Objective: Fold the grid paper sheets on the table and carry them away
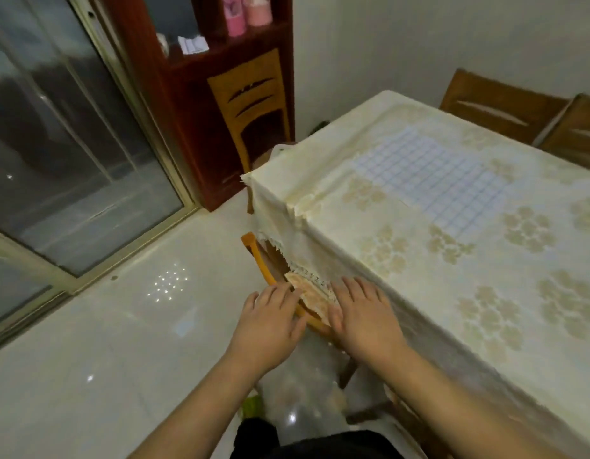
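Grid paper: a blue-lined grid paper sheet lies flat and unfolded on the floral tablecloth, towards the far half of the table; whether one sheet or several stacked cannot be told
Why there: it lies spread open, no crease showing, so folding looks not yet begun
Reach: the sheet is well apart from both hands, which are at the near corner; the person would seem to need to move along the table or lean over it to get at the paper
Left hand: the left hand hangs just off the table's edge, fingers straight and slightly spread, above a tucked-in chair's curved orange back; contact with the chair cannot be told
Right hand: the right hand is flat, palm down, fingers extended at the cloth's lace-trimmed overhang, apparently touching it; it holds nothing
Surroundings: wooden chairs stand at the far side, another chair by a dark red cabinet, beside a glass sliding door
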Motion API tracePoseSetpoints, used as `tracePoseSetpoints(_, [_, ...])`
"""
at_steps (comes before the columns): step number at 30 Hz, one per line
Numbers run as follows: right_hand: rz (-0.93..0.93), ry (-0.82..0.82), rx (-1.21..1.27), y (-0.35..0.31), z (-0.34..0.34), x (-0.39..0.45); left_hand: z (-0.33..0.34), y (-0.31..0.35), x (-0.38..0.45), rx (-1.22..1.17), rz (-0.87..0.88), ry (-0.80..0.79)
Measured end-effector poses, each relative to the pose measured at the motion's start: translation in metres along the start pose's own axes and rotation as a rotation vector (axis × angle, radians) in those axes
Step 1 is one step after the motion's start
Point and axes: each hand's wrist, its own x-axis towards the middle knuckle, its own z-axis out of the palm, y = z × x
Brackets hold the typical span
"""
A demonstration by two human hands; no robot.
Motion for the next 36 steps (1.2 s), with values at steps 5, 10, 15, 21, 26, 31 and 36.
tracePoseSetpoints(5, [0.165,0.014,-0.067,-0.009,0.001,0.049,-0.021,-0.042,0.073,-0.002,0.243,-0.028])
tracePoseSetpoints(10, [0.346,0.034,-0.062,-0.026,-0.006,0.083,-0.041,-0.079,0.131,0.025,0.383,-0.068])
tracePoseSetpoints(15, [0.490,0.058,-0.060,-0.026,-0.008,0.089,-0.043,-0.074,0.178,0.056,0.545,-0.097])
tracePoseSetpoints(21, [0.634,0.096,-0.053,0.004,-0.006,0.093,-0.038,-0.040,0.227,0.075,0.682,-0.120])
tracePoseSetpoints(26, [0.708,0.084,-0.013,0.040,0.010,0.113,-0.030,-0.018,0.267,0.104,0.724,-0.180])
tracePoseSetpoints(31, [0.730,0.045,0.059,0.085,0.033,0.151,-0.021,0.014,0.315,0.130,0.688,-0.168])
tracePoseSetpoints(36, [0.645,-0.008,0.096,0.136,0.055,0.199,-0.004,0.031,0.361,0.109,0.663,-0.133])
